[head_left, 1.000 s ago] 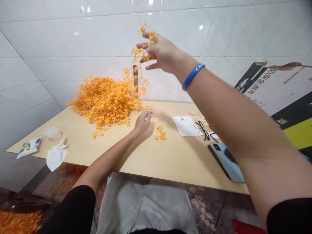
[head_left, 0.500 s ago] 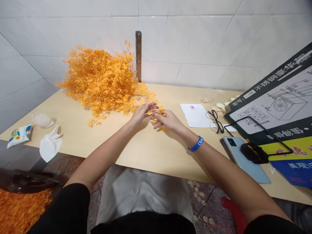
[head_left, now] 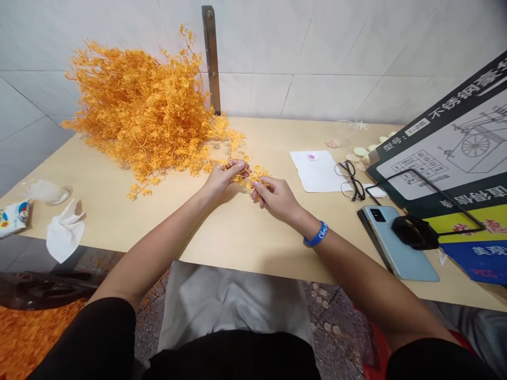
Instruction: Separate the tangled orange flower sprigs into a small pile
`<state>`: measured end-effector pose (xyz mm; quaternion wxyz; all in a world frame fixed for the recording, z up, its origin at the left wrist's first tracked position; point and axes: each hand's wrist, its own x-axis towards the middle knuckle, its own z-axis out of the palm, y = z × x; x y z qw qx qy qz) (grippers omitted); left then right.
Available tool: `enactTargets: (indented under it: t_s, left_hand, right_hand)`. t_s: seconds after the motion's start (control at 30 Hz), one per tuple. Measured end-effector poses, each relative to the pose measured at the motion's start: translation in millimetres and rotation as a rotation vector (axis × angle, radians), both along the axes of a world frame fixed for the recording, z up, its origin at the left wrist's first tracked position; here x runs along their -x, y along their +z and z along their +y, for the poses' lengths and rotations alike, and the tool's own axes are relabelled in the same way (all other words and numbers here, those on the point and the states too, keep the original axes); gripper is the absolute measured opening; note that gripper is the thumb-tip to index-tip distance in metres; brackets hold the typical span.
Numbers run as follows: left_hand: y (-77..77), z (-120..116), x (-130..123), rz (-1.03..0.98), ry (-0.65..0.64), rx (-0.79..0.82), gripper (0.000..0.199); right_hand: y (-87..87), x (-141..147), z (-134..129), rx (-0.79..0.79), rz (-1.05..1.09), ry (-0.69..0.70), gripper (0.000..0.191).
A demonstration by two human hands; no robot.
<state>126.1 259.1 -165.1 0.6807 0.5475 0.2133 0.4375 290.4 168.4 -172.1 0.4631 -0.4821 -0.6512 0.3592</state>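
A thin orange plastic flower sprig (head_left: 258, 173) stretches between my two hands above the table. My left hand (head_left: 222, 178) is closed, its thumb and fingers pinching the sprig's branching stem. At the sprig's right end, my right hand (head_left: 277, 198) is closed on the small flowers with thumb and forefinger; a blue wristband circles that wrist. Just behind and left of my left hand spreads a big heap of orange artificial flower branches (head_left: 146, 105). Some loose branch ends reach toward my hands and overlap the sprig, so where one stops and the other starts is unclear.
On the pale wooden table (head_left: 245, 243) lie a white tissue (head_left: 65, 229), a printed packet (head_left: 13, 217) and a clear plastic cup (head_left: 43, 191) at left. A white paper sheet (head_left: 319, 171), glasses (head_left: 350, 182), a phone (head_left: 400, 245) and a printed box (head_left: 455, 142) are at right.
My hands have drawn slightly apart, the right one turning to pinch the sprig's flowers. The view has tilted down and shifted somewhat, so the heap sits higher and farther left in the picture.
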Motion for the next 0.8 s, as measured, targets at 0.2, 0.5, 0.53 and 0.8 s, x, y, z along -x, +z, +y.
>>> enactTargets:
  t_s: [0.2, 0.5, 0.53, 0.8]
  left_hand:
    - [13.1, -17.5, -8.7, 0.042, 0.162, 0.164, 0.021]
    - [26.3, -4.5, 4.5, -0.015, 0.544, 0.138, 0.027]
    - [27.3, -4.1, 5.6, -0.033, 0.492, 0.117, 0.027]
    - [20.2, -23.7, -9.5, 0.064, 0.262, 0.11, 0.01]
  right_hand:
    - [0.3, -3.6, -2.2, -0.286, -0.367, -0.013, 0.048]
    - [0.9, -1.8, -14.0, -0.639, -0.632, -0.131, 0.037]
    - [0.4, -3.9, -11.8, -0.646, -0.663, -0.165, 0.033]
    - [-5.3, -14.1, 7.6, -0.554, -0.656, -0.396, 0.039]
